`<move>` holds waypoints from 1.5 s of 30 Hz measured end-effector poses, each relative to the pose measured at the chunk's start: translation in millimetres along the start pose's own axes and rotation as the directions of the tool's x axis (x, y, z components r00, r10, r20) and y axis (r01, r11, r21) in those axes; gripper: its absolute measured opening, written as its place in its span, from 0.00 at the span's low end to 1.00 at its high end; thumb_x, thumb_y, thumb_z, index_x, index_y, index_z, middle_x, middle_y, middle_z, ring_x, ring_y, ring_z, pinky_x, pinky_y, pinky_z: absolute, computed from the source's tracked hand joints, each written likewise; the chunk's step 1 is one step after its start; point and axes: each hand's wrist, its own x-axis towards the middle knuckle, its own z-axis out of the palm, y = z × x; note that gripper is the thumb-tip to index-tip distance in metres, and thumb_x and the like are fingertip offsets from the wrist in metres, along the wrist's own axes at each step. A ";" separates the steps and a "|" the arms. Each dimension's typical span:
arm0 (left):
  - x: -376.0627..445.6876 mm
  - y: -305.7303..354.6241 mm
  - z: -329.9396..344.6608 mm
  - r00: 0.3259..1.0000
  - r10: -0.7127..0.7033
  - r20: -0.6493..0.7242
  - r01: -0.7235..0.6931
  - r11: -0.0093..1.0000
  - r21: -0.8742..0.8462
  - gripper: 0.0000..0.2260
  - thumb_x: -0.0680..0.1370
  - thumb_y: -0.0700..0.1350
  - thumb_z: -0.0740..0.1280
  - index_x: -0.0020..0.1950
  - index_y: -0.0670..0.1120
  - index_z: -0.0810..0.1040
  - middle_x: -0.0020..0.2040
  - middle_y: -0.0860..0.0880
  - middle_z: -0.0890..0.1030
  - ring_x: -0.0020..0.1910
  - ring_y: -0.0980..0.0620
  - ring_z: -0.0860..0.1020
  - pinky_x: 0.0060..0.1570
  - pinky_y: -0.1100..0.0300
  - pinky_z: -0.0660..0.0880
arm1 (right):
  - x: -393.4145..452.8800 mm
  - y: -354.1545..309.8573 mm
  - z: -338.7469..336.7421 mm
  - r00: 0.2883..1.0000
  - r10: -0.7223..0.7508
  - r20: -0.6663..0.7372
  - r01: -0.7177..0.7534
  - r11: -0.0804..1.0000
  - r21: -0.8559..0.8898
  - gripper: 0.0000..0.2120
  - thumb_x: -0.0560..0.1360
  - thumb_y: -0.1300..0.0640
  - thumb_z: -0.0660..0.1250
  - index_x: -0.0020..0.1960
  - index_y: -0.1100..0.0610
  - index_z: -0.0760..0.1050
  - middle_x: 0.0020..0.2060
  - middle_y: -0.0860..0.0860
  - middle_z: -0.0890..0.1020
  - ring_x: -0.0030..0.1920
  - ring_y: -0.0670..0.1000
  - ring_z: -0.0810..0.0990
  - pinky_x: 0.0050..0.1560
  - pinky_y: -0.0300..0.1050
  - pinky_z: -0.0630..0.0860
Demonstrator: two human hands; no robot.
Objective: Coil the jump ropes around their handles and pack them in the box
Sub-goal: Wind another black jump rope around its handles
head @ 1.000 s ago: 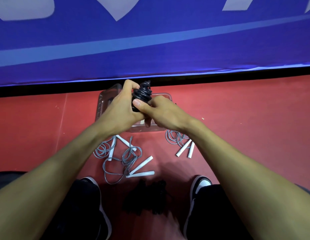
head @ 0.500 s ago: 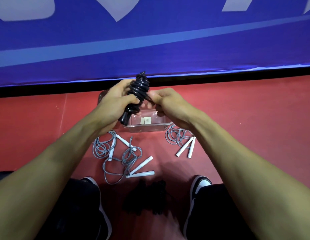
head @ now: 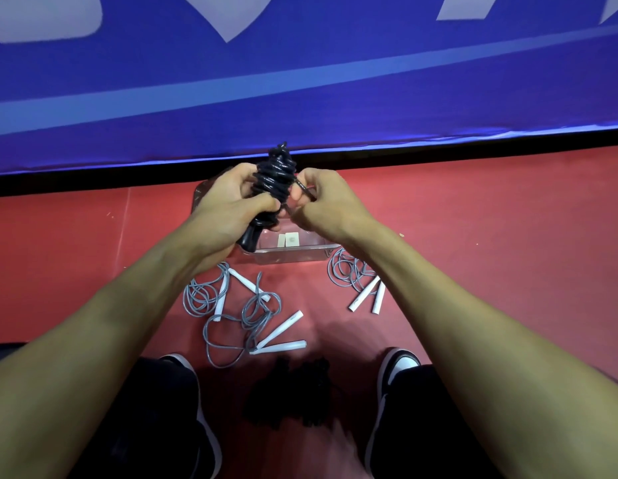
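A black jump rope (head: 273, 178) is coiled thickly around its black handles, which stand nearly upright above the clear plastic box (head: 293, 252). My left hand (head: 228, 205) grips the bundle around its lower coils, and a handle end sticks out below my palm. My right hand (head: 317, 198) pinches the loose black rope end beside the coil. Grey ropes with white handles lie on the red floor: a tangled pair (head: 245, 316) at lower left and a loosely coiled one (head: 359, 281) at right.
A blue banner wall (head: 300, 81) stands just behind the box. My shoes (head: 397, 371) and dark trousers frame the floor below. A blurred dark heap (head: 293, 392) lies between my feet.
The black bundle has tilted more upright and risen slightly. My right hand has shifted from the coil's side to pinching the rope end.
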 end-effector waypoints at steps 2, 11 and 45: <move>1.6 -2.7 -2.2 0.999 0.000 -0.039 0.003 0.998 0.066 0.16 0.77 0.27 0.64 0.63 0.34 0.72 0.45 0.44 0.82 0.40 0.51 0.80 0.38 0.60 0.80 | -1.1 -1.6 0.9 0.999 0.007 0.051 -0.007 1.000 -0.002 0.03 0.63 0.57 0.63 0.36 0.52 0.70 0.26 0.45 0.74 0.32 0.50 0.72 0.39 0.46 0.69; -2.3 -14.1 1.1 0.981 0.192 0.019 -0.161 0.760 0.630 0.17 0.78 0.42 0.70 0.64 0.48 0.70 0.58 0.47 0.77 0.51 0.52 0.77 0.47 0.65 0.69 | -6.5 -2.3 1.9 0.991 -0.030 0.132 0.033 0.999 -0.021 0.21 0.80 0.43 0.65 0.39 0.59 0.71 0.30 0.56 0.72 0.32 0.52 0.67 0.37 0.47 0.64; -42.5 -57.9 20.7 0.980 -0.139 0.145 0.098 0.960 0.262 0.16 0.81 0.33 0.64 0.65 0.48 0.73 0.59 0.42 0.82 0.54 0.47 0.83 0.60 0.49 0.79 | -56.6 42.8 -1.5 0.965 0.262 -0.009 -0.251 0.935 0.250 0.14 0.79 0.59 0.70 0.37 0.60 0.71 0.31 0.59 0.79 0.29 0.52 0.78 0.28 0.38 0.75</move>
